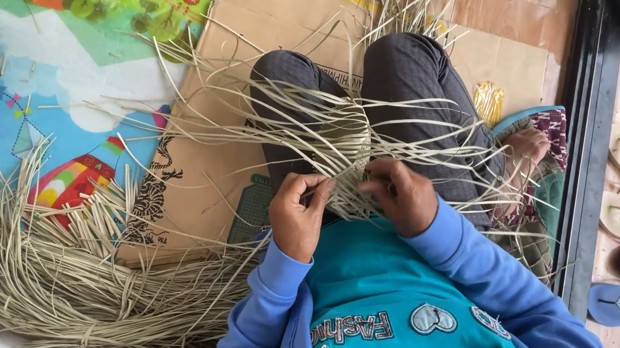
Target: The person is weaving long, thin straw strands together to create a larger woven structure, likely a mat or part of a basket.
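A big heap of loose straw strips (59, 290) lies on the floor at the person's left, beside the flat cardboard sheet (235, 104); the half-woven mat piece (348, 160) rests across the knees; left hand (298, 217) and right hand (403, 195) each pinch its strips closed; best keep each crossing tight and even.

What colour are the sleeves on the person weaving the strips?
Blue sleeves, seen in the head view, with both hands on the pale woven strips.
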